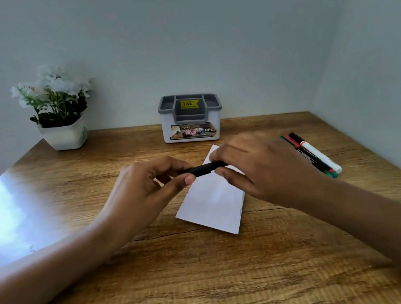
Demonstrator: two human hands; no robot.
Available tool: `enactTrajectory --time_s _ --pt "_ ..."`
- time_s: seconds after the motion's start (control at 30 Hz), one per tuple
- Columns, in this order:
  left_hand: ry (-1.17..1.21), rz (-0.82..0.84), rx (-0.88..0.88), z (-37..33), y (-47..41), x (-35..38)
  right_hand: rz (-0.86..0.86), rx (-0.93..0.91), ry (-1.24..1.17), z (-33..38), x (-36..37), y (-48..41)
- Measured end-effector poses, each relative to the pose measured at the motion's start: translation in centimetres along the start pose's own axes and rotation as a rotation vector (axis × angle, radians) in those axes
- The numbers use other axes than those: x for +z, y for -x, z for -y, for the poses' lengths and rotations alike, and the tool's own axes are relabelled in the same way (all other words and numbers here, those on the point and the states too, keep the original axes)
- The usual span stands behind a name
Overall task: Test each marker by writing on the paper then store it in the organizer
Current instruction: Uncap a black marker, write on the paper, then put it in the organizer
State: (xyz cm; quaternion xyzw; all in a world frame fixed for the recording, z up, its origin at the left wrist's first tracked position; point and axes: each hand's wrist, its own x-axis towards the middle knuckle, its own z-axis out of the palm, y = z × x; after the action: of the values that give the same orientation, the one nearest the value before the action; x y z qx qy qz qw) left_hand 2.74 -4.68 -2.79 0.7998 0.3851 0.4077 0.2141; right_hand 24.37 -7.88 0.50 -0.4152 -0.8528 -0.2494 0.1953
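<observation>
head view shows a black marker (203, 169) held level above the paper (213, 201) between both hands. the left hand (145, 184) is curled, with thumb and fingertips pinched on the marker's left end, and the right hand (260, 167) is curled round its right end, so that end is hidden. whether the cap is on, loosened or off cannot be told. the paper lies loose on the worktop (211, 278) directly under the marker, pinned by nothing, and no writing can be made out on it. the organizer (191, 117) stands upright behind it near the wall, with nothing seen standing in it. the remaining markers (314, 154) lie bunched together to the right, apart from the paper. an uncapping step is judged to be in hand. if the cap is freed with a sharp pull, the hands may fly apart and the bunch at the right could be struck and sent rolling. unless the sheet is steadied, it may be dragged by the tip once writing is begun, and a stroke could be carried off its edge onto the wood.
</observation>
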Motion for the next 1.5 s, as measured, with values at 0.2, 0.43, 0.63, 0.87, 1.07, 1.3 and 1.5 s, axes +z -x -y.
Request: enactTrajectory --time_s 0.2,0.43,0.63,0.87,1.07,1.3,1.5 --pt "0.027 -0.011 0.080 -0.1 0.1 0.1 0.024 -0.007 -0.057 0.9 0.6 -0.1" --pt "-0.031 -0.043 0.234 0.5 0.1 -0.4 0.033 0.004 -0.107 0.8 0.7 -0.1" --pt "-0.072 0.006 0.294 0.8 0.0 -1.2 0.151 0.026 -0.142 -0.1 0.5 0.1" --pt "-0.108 0.181 0.374 2.3 -0.6 -4.1 0.227 0.179 -0.304 -3.0 -0.4 1.2" --pt "-0.086 0.408 0.558 3.4 0.6 -4.6 0.043 0.558 -1.498 -2.2 -1.9 0.5" --pt "-0.072 0.513 0.413 4.4 1.7 -3.8 -0.029 0.647 -1.906 0.5 -0.4 -0.8" --pt "-0.161 0.556 0.342 5.0 2.2 -3.5 0.192 0.643 -1.547 2.6 1.9 -2.4"
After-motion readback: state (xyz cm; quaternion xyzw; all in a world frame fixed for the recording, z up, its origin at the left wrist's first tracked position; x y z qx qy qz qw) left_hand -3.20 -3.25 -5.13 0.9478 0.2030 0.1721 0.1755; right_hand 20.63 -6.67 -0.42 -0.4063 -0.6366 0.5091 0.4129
